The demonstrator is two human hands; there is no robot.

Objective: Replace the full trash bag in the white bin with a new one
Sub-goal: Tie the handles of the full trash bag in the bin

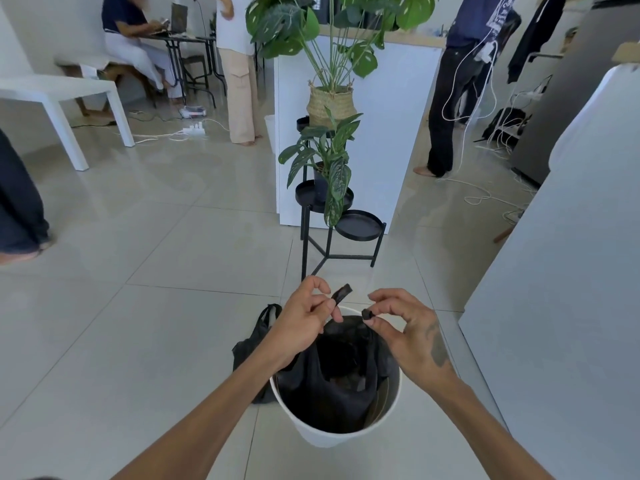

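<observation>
A white bin (325,433) stands on the tiled floor right below me. Inside it sits a black trash bag (332,372) with its mouth open. My left hand (301,323) pinches one of the bag's handles (341,294), which sticks up above the rim. My right hand (405,330) pinches the other handle (366,313) between thumb and fingers. Both hands hover over the far rim of the bin, a short gap between them. A second black bag (251,341) lies on the floor just left of the bin.
A black plant stand (358,226) with potted plants stands directly ahead, against a white counter (388,133). A white appliance wall (561,289) runs along my right. People stand or sit farther back. White cables (485,195) trail on the floor at right. A white table (69,95) is at left.
</observation>
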